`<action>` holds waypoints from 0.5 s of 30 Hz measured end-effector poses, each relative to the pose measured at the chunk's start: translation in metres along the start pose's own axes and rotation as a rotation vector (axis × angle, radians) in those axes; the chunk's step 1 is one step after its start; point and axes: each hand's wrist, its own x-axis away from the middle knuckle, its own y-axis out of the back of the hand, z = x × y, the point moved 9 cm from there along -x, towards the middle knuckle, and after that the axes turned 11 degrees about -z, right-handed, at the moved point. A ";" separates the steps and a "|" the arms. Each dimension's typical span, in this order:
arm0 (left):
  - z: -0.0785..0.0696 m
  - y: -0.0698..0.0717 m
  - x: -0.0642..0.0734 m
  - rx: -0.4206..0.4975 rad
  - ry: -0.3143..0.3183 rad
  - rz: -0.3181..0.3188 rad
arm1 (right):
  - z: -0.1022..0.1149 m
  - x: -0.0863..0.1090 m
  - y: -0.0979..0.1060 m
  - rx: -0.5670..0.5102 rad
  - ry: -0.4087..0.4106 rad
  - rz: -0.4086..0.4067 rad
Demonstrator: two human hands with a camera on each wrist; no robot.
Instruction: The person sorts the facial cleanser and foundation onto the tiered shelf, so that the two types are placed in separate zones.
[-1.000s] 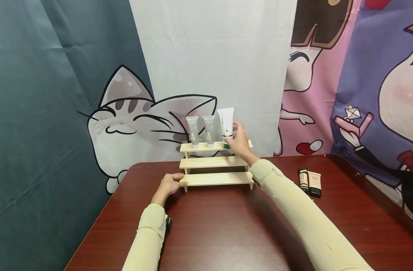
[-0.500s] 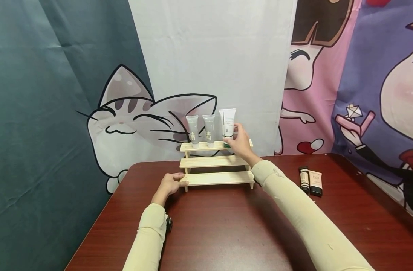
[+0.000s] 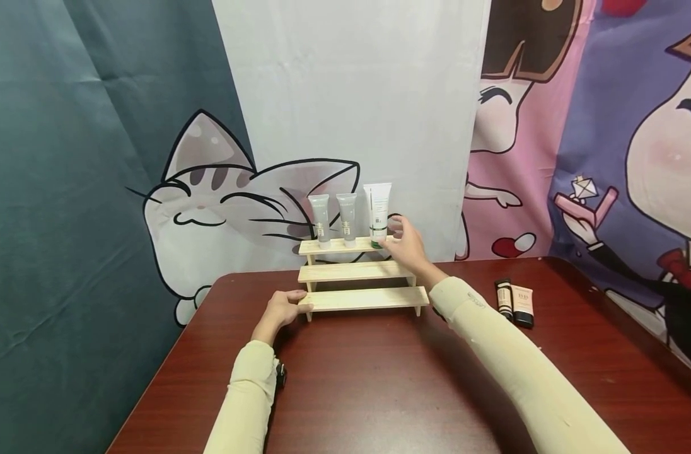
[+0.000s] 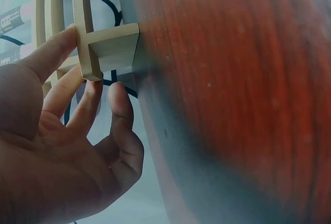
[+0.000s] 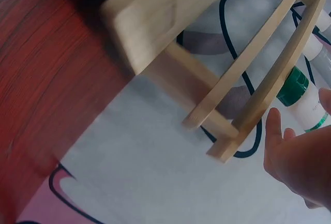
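A three-tier wooden display rack (image 3: 362, 299) stands at the back of the table. My left hand (image 3: 280, 310) pinches the left end of its lowest shelf; in the left wrist view the thumb (image 4: 62, 43) lies on one face, with fingers on the other. On the top shelf a white squeeze tube (image 3: 378, 205) stands upright on its green cap (image 5: 293, 86). Close on its right is my right hand (image 3: 409, 249), thumb and fingers spread apart, no longer round the tube. Two grey translucent tubes, a left one (image 3: 320, 221) and a right one (image 3: 348, 219), stand farther left on that shelf.
On the reddish-brown table (image 3: 357, 378) to the right lie a slim black-and-beige tube (image 3: 504, 300) and a pink tube with a black cap (image 3: 522, 306), side by side. A cartoon-printed cloth (image 3: 357, 94) hangs right behind the rack.
My right hand has loosened from the white tube and drawn slightly to the right and down; the tube stays standing on the top shelf. My left hand keeps its hold on the rack.
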 end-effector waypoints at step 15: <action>0.003 0.001 -0.002 0.012 -0.014 0.005 | -0.005 0.034 0.051 0.109 0.136 0.041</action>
